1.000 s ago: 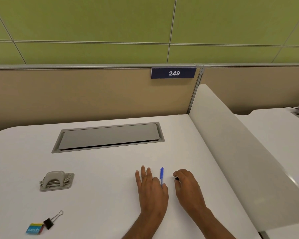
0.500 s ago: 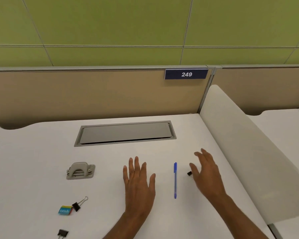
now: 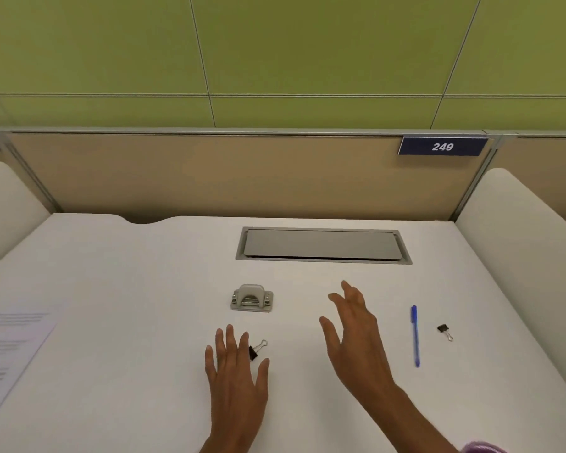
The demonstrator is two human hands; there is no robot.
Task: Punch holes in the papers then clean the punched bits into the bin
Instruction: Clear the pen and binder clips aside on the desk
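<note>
Papers (image 3: 12,348) lie at the left edge of the white surface (image 3: 128,273), well apart from both hands, probably laid aside until the punch is fetched. One grey hole punch (image 3: 251,298) sits upright near the middle, just beyond the left hand (image 3: 237,376), which rests flat with fingers spread and holding nothing, partly covering a black binder clip (image 3: 258,348). The right hand (image 3: 356,335) hovers tilted, fingers loose and empty, seemingly heading toward the punch. One blue pen (image 3: 415,336) and a second binder clip (image 3: 445,331) lie to the right, unused. Two clips show in all; no bin is in view. How many sheets lie there, I cannot tell.
</note>
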